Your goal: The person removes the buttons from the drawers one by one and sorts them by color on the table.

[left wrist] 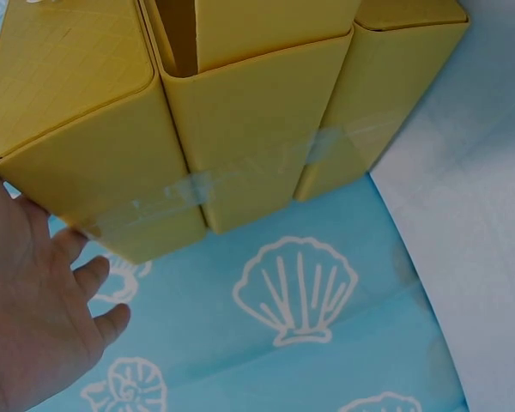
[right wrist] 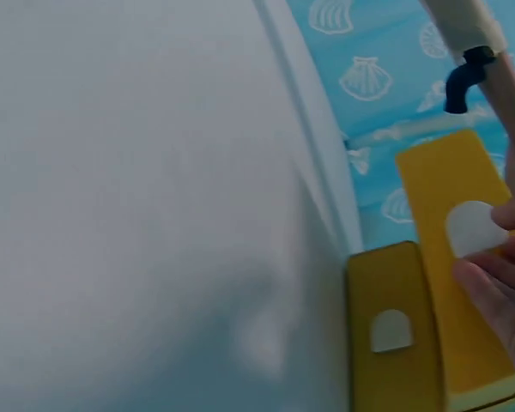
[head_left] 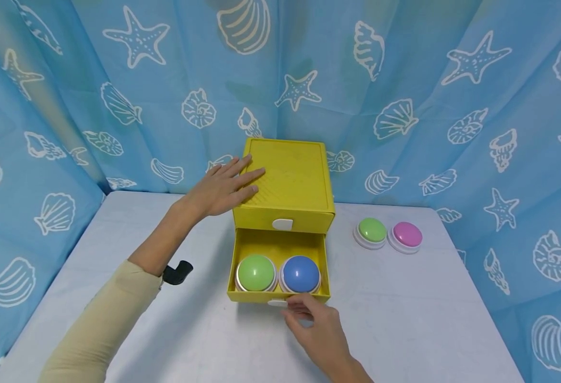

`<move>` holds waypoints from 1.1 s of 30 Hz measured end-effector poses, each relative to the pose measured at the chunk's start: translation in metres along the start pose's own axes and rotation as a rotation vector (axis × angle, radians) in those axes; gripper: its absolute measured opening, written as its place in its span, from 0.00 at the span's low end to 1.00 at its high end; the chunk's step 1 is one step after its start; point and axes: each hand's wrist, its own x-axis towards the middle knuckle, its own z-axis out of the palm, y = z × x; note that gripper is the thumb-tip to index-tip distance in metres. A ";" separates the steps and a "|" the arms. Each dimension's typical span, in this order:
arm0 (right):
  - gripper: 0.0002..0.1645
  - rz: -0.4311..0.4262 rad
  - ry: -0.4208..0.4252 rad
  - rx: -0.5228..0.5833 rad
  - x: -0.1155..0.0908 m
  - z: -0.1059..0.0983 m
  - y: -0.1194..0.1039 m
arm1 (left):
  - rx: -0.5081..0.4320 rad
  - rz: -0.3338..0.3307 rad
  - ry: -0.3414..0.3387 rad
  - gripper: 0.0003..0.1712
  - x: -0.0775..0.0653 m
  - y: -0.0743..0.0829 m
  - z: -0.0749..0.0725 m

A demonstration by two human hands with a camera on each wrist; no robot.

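Nearest, reaching in over the table's near side, a tan sleeve (head_left: 99, 324) covers the left forearm, a black curved piece (head_left: 178, 272) at its cuff. The right hand (head_left: 321, 331) has its fingers drawn in close, thumb and forefinger pinching the right end of a white tab (head_left: 277, 302) on the front of the open yellow drawer (head_left: 248, 298). That drawer juts toward the near edge of the white table (head_left: 405, 308); in its front part sit a green domed button (head_left: 255, 273) at left and a blue domed button (head_left: 301, 274) at right, both white-based. Below it, the right wrist view shows a closed bottom drawer (right wrist: 386, 339). Above is the closed top drawer (head_left: 256, 218). To the right, toward the table's far right corner, a smaller-looking green button (head_left: 372, 230) stands just beside a pink button (head_left: 407, 234). The left hand (head_left: 220, 187), fingers spread wide, rests on the left edge of the yellow cabinet's top (head_left: 292, 173), by the middle of the table's far edge. Clear tape (left wrist: 240, 174) crosses the cabinet's side. Behind hangs a blue shell-print curtain (head_left: 319, 48).
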 end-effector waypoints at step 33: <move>0.27 -0.098 -0.587 0.160 0.110 -0.030 -0.027 | 0.006 -0.006 0.003 0.34 0.000 0.000 0.001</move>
